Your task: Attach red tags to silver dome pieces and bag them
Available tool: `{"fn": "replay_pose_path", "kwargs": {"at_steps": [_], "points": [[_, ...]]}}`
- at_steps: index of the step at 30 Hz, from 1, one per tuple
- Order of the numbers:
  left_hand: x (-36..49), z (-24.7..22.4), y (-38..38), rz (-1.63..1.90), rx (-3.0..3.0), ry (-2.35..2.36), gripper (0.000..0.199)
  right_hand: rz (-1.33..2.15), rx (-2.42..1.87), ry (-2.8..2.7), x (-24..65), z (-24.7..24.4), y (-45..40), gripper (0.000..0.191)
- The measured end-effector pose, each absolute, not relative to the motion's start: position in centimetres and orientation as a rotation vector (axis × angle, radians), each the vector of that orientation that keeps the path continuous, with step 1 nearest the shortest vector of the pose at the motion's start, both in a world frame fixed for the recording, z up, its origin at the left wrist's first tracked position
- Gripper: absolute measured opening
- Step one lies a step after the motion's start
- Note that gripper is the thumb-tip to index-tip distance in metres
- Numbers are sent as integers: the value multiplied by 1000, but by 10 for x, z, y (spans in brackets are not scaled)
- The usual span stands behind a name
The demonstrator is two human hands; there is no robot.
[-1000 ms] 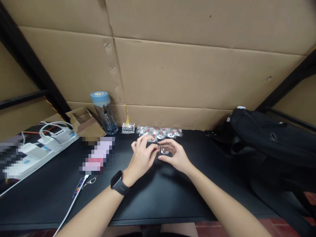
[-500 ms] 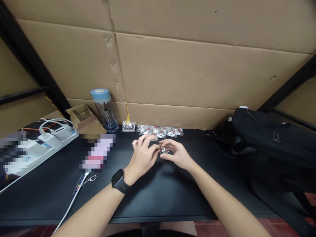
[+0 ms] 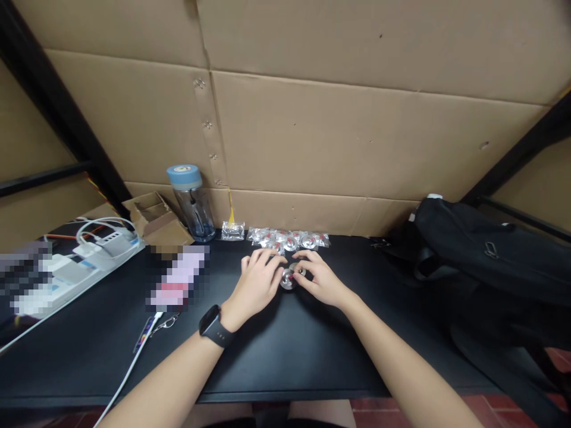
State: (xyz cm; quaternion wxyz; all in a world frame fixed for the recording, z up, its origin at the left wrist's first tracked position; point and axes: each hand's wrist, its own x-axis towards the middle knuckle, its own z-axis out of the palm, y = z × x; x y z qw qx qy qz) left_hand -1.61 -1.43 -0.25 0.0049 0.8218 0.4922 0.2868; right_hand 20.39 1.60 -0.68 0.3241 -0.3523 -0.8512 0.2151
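Observation:
A small round silver disc [image 3: 286, 279] with a red mark in its middle is between my two hands, over the black tabletop. My left hand [image 3: 257, 280], with a black watch on the wrist, has curled fingers at the disc's left edge. From the other side, my right hand [image 3: 322, 282] grips it with thumb and bent fingers. A second shiny round part shows partly under the right fingers, too small to make out. Just beyond the hands lie several clear packets [image 3: 307, 240] holding similar silver discs with red marks.
A flat clear packet [image 3: 232, 230] lies left of the others. Farther left are a blue-lidded bottle [image 3: 191, 202], an open cardboard box [image 3: 165, 223], a blurred-out pink item [image 3: 178, 279] with a white cable, and a power strip [image 3: 93, 261]. A black backpack [image 3: 486, 261] stands at right.
The silver disc has turned from nearly edge-on to facing me, so its red middle shows. My hands have shifted slightly apart around it. The whole view has tilted a little.

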Motion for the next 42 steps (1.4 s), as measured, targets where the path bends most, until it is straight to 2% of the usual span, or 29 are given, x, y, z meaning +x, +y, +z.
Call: {"fn": "replay_pose_path", "kwargs": {"at_steps": [4, 10, 12, 17, 22, 30, 34, 37, 42], "points": [[-12, -13, -15, 728, 2600, 1351, 22, 579, -924, -2265, 207, -6, 17, 8], [-3, -25, -14, 732, 2530, 1325, 14, 601, -927, -2311, 208, -8, 18, 8], [-5, -24, -12, 721, 2553, 1344, 14, 532, -954, -2316, 210, -10, 21, 7], [-15, -15, -12, 601, 2702, 1377, 17, 207, -1154, -2402, 216, -19, 32, 26], [-17, -11, -14, 569, 2782, 1393, 17, 73, -1246, -2517, 213, -24, 39, 16], [-13, -18, -12, 613, 2863, 1408, 16, -140, -1431, -2511, 206, -24, 42, 13], [-14, -15, -11, 720, 2806, 1547, 14, -58, -1390, -2453, 207, -25, 42, 15], [-17, -12, -7, 846, 2623, 1694, 13, 154, -1195, -2321, 205, -22, 38, 11], [-24, -15, 6, 1011, 2289, 1803, 15, 506, -957, -1964, 196, -14, 28, 16]]}}
